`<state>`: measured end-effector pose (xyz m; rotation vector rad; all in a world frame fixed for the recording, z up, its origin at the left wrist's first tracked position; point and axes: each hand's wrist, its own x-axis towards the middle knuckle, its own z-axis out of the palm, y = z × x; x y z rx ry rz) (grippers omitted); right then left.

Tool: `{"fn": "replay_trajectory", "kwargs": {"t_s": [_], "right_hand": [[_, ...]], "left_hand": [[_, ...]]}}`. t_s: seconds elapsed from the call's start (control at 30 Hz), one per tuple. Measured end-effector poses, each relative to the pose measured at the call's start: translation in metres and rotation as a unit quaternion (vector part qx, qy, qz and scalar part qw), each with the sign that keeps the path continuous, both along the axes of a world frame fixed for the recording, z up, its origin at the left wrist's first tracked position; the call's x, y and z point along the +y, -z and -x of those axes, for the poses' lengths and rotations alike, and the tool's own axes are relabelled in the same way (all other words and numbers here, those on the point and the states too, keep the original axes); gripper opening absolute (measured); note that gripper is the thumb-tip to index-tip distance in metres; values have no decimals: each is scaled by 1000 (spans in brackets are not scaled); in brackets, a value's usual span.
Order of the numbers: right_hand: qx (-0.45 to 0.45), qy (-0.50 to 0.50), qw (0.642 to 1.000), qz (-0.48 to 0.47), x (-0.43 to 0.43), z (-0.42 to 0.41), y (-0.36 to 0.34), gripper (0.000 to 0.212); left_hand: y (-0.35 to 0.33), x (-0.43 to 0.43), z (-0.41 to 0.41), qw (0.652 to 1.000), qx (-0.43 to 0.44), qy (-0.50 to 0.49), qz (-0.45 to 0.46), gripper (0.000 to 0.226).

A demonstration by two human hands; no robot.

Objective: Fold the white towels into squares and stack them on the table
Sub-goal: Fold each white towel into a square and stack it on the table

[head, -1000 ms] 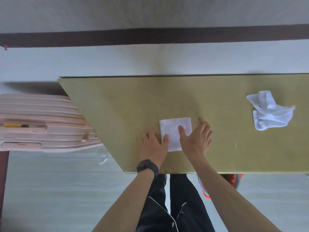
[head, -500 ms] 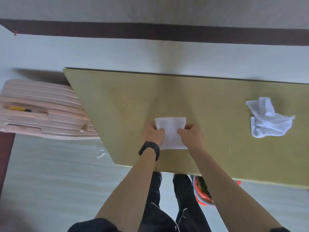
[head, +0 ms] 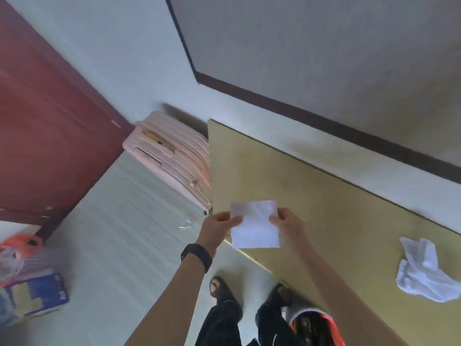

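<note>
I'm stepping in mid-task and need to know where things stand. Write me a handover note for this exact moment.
Hands: the left hand pinches the left edge of the folded towel; the right hand pinches its right edge.
Things: the folded towel is held up over the near edge of the table, not set down. The crumpled towel lies on the table to the right.
Done: one towel is folded roughly square.
Left: set it down, fold the crumpled towel, stack it on top.

Looks like a lived-in room of a home. Pale floor through the middle, dark skirting under a grey wall at upper right. Red-brown door filling the left, ribbed pink suitcase at centre-left, just beside an olive table. Plastic bags and a blue packet on the floor, lower left.
</note>
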<state>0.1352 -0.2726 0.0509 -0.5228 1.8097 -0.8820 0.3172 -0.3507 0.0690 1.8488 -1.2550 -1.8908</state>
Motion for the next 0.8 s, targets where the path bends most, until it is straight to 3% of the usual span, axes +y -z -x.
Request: {"fn": "replay_trajectory", "kwargs": {"t_s": [0.17, 0.27, 0.37, 0.47, 0.8], "right_hand": [[77, -156, 977, 120, -40, -99, -75, 16], [129, -244, 933, 230, -54, -184, -120, 14], [146, -301, 890, 311, -53, -278, -156, 14], [148, -359, 849, 358, -32, -384, -177, 14], [60, -513, 734, 442, 105, -725, -208, 25]], "left_hand": [[-82, 14, -110, 984, 19, -150, 94, 20], [-124, 37, -195, 953, -14, -233, 195, 32], [-159, 74, -275, 907, -78, -298, 286, 39], [-181, 121, -362, 851, -145, -372, 341, 31], [-201, 319, -654, 687, -188, -596, 370, 18]]}}
